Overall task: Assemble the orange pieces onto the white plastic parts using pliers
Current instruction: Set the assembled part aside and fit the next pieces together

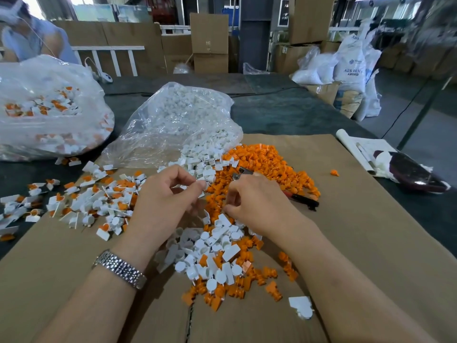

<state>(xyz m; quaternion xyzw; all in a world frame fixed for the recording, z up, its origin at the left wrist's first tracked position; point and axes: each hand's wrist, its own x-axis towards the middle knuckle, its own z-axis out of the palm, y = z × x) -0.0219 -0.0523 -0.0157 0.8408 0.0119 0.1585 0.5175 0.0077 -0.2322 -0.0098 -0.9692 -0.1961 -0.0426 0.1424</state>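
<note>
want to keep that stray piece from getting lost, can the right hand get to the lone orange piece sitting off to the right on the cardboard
Probably yes. The lone orange piece lies on bare cardboard with nothing around it, but the right hand is holding the pliers, so picking it up could be awkward.

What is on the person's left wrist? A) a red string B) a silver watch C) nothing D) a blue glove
B: a silver metal-link watch sits on the wrist just behind the left hand.
</note>
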